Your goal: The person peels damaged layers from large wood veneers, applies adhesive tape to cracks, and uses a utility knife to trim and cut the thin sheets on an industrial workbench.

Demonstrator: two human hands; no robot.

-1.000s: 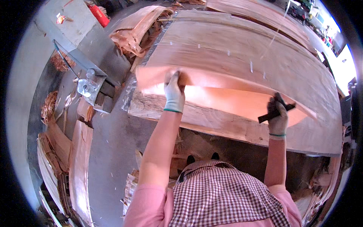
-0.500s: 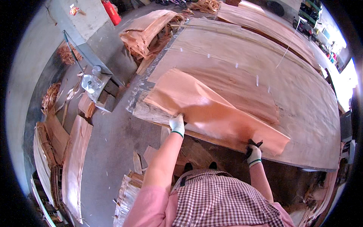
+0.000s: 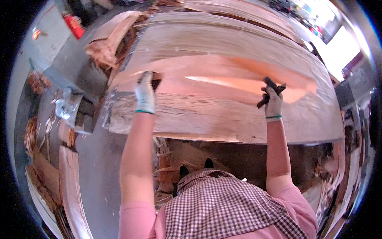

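A thin orange-tan sheet of wood veneer (image 3: pixel 223 65) spans the broad layered veneer stack in front of me, partly raised and bowed. At its left part, my left hand (image 3: pixel 145 93), in a white glove with a green cuff, is closed on the near edge; a dark patch beside the fingers is too blurred to name. My right hand (image 3: pixel 273 104), gloved the same way, is closed at the sheet's right part. It also grips a black tool (image 3: pixel 273 85), whose dark ends stick out past the fingers; its kind is unclear. Below the sheet shows the paler, streaked top of the veneer stack (image 3: pixel 191 119).
Another veneer stack (image 3: pixel 242 12) lies beyond. Curled veneer (image 3: pixel 111 36) is heaped at the far left. A small stand (image 3: pixel 81 115) carries clear plastic containers (image 3: pixel 65 107) on the left. Long strips (image 3: pixel 69 179) lean nearer. A red cylinder (image 3: pixel 73 26) stands by the wall.
Both hands have moved away from me across the stack, carrying the veneer sheet farther from the near edge. The left hand has shifted left. The view has turned somewhat.
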